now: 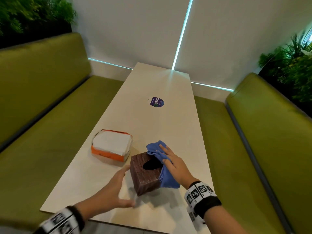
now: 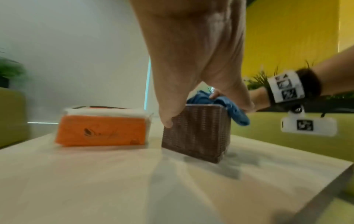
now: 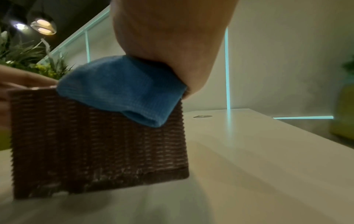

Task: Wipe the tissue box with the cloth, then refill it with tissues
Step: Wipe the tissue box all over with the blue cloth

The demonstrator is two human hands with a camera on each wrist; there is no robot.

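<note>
- Two hands are working on the brown woven tissue box [image 1: 146, 173], which is sitting near the front edge of the pale table [image 1: 170, 119].
- Right hand [image 1: 172, 162] is lying flat, fingers straight, pressing the blue cloth [image 1: 164, 174] over the box's top and right side.
- Left hand [image 1: 111, 188] is spreading wide, fingertips touching the box's left side.
- Orange tissue pack [image 1: 111, 146] is lying just left of the box.

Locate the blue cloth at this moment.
In the head view the blue cloth lies under the right hand, draped over the brown tissue box, on its right edge.
</note>
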